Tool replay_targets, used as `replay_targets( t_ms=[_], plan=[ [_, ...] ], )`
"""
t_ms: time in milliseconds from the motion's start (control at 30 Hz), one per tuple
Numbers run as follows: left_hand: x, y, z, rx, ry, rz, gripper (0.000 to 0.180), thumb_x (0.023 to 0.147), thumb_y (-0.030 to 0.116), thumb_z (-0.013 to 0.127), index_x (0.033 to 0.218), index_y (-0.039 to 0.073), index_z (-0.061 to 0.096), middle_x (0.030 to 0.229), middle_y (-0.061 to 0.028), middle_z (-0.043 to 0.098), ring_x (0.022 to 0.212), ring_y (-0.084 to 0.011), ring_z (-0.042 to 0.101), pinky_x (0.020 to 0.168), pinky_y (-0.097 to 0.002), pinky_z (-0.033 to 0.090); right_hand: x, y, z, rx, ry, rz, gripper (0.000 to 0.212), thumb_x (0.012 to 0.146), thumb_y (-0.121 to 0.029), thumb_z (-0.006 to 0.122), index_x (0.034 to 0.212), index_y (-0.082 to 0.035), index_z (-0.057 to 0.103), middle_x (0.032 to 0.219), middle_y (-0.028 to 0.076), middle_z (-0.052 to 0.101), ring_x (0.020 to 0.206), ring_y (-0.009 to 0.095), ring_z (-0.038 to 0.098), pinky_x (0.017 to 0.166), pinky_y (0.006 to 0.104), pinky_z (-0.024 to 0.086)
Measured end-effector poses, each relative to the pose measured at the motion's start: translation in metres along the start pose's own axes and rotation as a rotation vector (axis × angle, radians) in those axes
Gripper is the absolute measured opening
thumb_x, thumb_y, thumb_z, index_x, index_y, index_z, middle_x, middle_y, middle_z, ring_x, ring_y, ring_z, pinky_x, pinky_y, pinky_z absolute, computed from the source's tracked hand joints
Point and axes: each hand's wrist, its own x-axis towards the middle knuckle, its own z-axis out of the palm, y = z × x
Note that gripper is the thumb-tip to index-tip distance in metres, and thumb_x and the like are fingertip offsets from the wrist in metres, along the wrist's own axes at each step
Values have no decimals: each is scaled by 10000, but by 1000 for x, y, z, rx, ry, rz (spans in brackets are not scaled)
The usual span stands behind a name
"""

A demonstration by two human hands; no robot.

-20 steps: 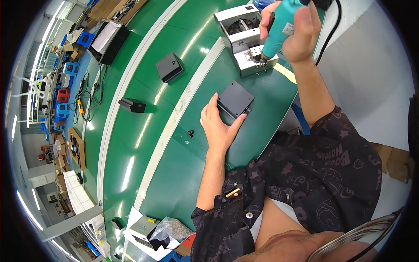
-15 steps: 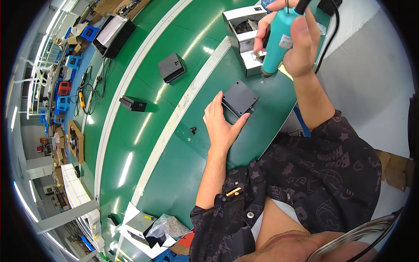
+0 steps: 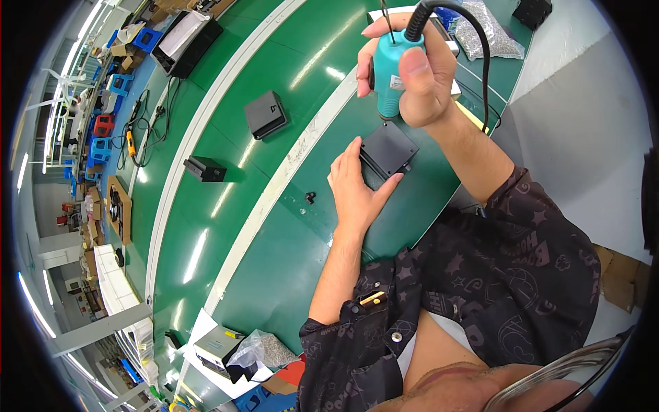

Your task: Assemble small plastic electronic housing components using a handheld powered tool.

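Note:
A small dark grey square box (image 3: 389,148) lies on the green bench surface (image 3: 302,261) in front of me. My left hand (image 3: 357,189) rests flat against its near left side and steadies it. My right hand (image 3: 412,69) is closed around a teal electric screwdriver (image 3: 388,77) with a black cable (image 3: 480,62). The tool stands upright right above the far edge of the box. Its tip is hidden behind the tool body.
Two more dark boxes (image 3: 266,115) (image 3: 204,169) sit on the green conveyor belt to the left. A small black part (image 3: 310,198) lies near my left hand. A bag of screws (image 3: 480,34) and a white tray (image 3: 446,20) are behind the tool. Blue bins and cables (image 3: 130,130) line the far left.
My right hand has brought the teal screwdriver from the tray at the back down and toward me, over the box. My left hand has stayed on the box.

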Motion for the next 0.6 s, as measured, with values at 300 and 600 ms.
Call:
replay_targets(
  t_ms=[300, 600],
  plan=[
    [1, 1, -5, 33, 7, -5, 942, 738, 353, 910, 1509, 24, 480, 1464, -158, 578, 1285, -332, 535, 1112, -454, 375, -15, 16, 0, 96, -10, 62, 312, 971, -149, 499, 1230, 9, 573, 935, 93, 693, 523, 142, 605, 505, 240, 467],
    [10, 5, -26, -50, -89, 43, 919, 755, 362, 907, 1486, -7, 489, 1473, -192, 570, 1331, -366, 539, 1125, -461, 413, -10, 5, -6, 153, -56, 40, 312, 1001, -164, 454, 1241, -1, 568, 878, 123, 686, 567, 171, 613, 522, 255, 480]
  ],
)
